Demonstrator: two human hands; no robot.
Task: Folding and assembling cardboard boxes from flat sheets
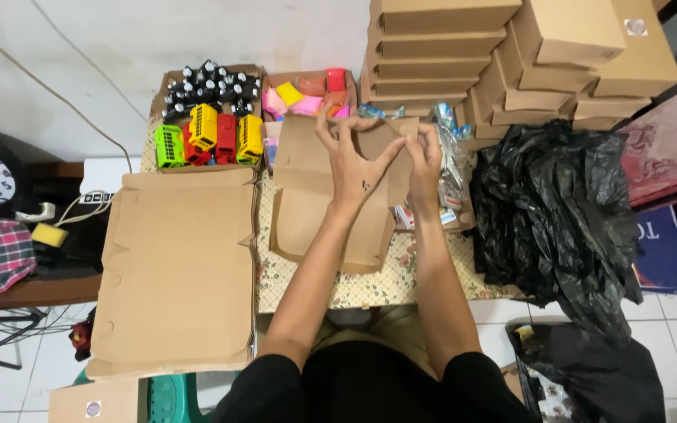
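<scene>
Box blank under my hands, centre of table. Flat blanks at 9 o'clock. Toy buses at 11. Box stack at 1. Bag at 3, touching the stack.

One view only — head-worn camera, looking steeply down and forward over the table, close above the forearms, wall at top.

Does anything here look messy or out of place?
A crumpled black plastic bag sprawls over the table's right edge and hangs toward the floor. The stack of flat cardboard sheets at left also overhangs the table.
</scene>
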